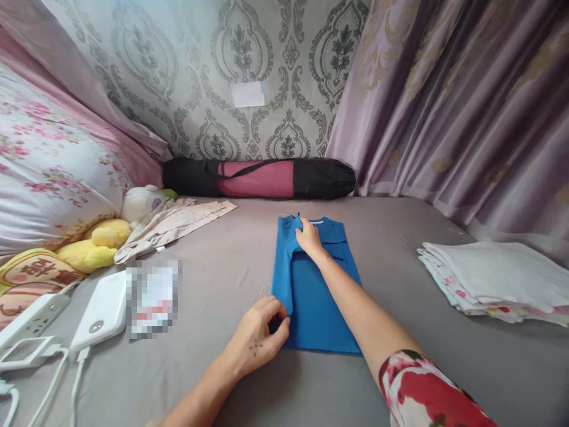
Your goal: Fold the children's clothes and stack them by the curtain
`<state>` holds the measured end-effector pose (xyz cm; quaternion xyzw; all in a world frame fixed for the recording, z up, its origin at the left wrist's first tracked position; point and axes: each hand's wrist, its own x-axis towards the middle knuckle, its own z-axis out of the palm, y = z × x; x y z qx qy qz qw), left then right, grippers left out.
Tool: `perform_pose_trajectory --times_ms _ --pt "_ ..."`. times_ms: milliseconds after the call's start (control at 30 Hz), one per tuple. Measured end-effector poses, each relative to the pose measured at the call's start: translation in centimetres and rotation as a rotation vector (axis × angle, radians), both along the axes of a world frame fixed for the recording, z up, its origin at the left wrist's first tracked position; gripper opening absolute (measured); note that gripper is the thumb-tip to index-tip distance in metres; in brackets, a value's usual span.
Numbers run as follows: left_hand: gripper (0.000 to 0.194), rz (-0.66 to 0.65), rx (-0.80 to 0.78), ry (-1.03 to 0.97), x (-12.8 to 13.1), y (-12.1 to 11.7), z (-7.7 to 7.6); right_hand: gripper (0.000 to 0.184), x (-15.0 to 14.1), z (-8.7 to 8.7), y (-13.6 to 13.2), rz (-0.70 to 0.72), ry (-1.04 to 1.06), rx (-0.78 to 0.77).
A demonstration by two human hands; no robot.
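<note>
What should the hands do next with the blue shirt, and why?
Maybe the left hand should smooth the folded strip flat: its fingers are at the strip's lower end, while the right hand touches the blue shirt near the collar.

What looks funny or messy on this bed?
Nothing seems spilled or broken. The pale cloth beside the yellow plush looks rumpled, unlike the folded white cloths. A blocky blur covers something beside the white power bank, so I can't tell what it is.

Grey damask-patterned wallpaper [191, 71] meets mauve curtains [413, 89] behind a bed with a grey sheet [213, 255].
</note>
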<state>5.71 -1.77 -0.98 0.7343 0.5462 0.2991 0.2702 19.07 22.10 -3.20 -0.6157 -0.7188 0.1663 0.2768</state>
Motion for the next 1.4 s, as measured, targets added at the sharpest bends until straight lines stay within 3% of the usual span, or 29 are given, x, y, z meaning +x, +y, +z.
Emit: perform_pose_trajectory --times_ms 67,233,367,500,733,1067,1200,1333,1400 --pt "0.015 -0.051 0.041 -0.036 0.0 0.2 0.0 0.045 0.3 0.1 -0.4 0.025 -0.058 0.013" --pt "0.021 0.000 0.208 0.063 -0.7 0.8 -1.1 0.044 0.5 0.7 -0.8 -0.048 -0.246 0.143" --pt "0.029 -0.051 0.280 0.238 -1.1 0.9 -2.3 0.044 -1.3 0.4 -0.8 0.177 -0.325 0.188" --pt "0.048 -0.132 0.245 0.401 -1.2 0.7 -2.6 0.048 -3.8 -1.0 -1.2 0.359 -0.395 0.115" --pt "0.049 -0.181 0.119 0.512 -1.2 0.5 -2.3 0.065 -5.3 -1.7 1.0 0.380 -0.471 -0.095" --pt "0.048 -0.187 0.092 0.515 -1.3 0.7 -2.3 0.057 -6.3 -2.1 3.1 0.294 -0.371 -0.033" --pt "0.048 -0.180 0.111 0.500 -1.4 0.7 -2.2 0.052 -5.1 -1.3 4.0 0.308 -0.237 -0.043" --pt "0.047 -0.175 0.132 0.475 -1.4 0.6 -2.1 0.041 -1.9 0.4 5.0 0.101 -0.208 0.047" --pt "0.046 -0.176 0.132 0.470 -1.3 0.6 -2.1 0.034 -0.1 1.0 5.0 -0.010 -0.278 -0.018"
